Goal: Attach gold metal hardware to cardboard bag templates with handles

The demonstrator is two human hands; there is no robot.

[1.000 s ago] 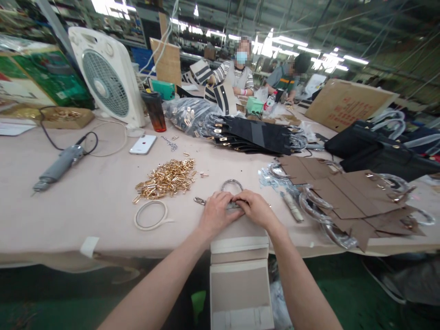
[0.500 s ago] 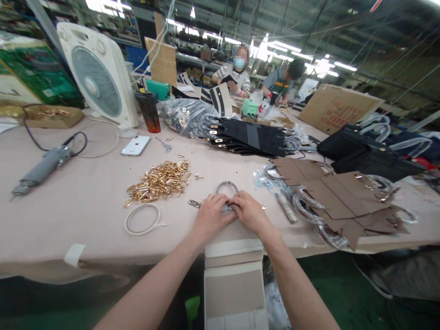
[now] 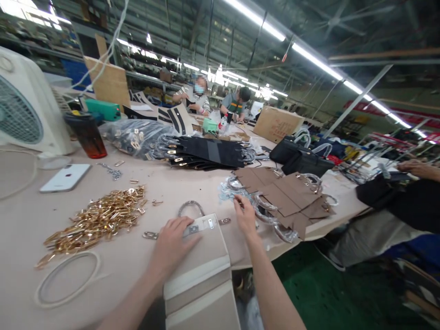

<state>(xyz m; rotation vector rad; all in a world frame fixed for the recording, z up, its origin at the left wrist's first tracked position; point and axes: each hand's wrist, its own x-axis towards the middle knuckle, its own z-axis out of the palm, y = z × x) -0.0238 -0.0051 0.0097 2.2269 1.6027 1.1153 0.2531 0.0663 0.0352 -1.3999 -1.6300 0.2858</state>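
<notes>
My left hand (image 3: pixel 175 240) lies on a beige bag panel (image 3: pixel 213 245), thumb and fingers spread over its upper end. Beside the thumb, a small metal plate (image 3: pixel 211 223) shows on the panel. A wrapped bag handle (image 3: pixel 191 204) arches behind its top edge. Metal clasp pieces stick out to each side: one on the left (image 3: pixel 150 235) and one on the right (image 3: pixel 224 221). My right hand (image 3: pixel 246 216) is off the panel, fingers loosely bent and apart, near the small clear-blue plastic bits (image 3: pixel 226 191). I see nothing in it.
A pile of gold metal fittings (image 3: pixel 103 220) and a tape roll (image 3: pixel 67 279) lie at left. Brown bag panels (image 3: pixel 285 195) with wrapped handles are at right. Behind are black panels (image 3: pixel 209 151), a phone (image 3: pixel 66 178), a dark tumbler (image 3: pixel 87 137) and a fan (image 3: pixel 30 105). Other people work nearby.
My right hand has left the panel and moved right, towards the plastic bits. My left hand stays on the panel, which now shows more. The view has turned right.
</notes>
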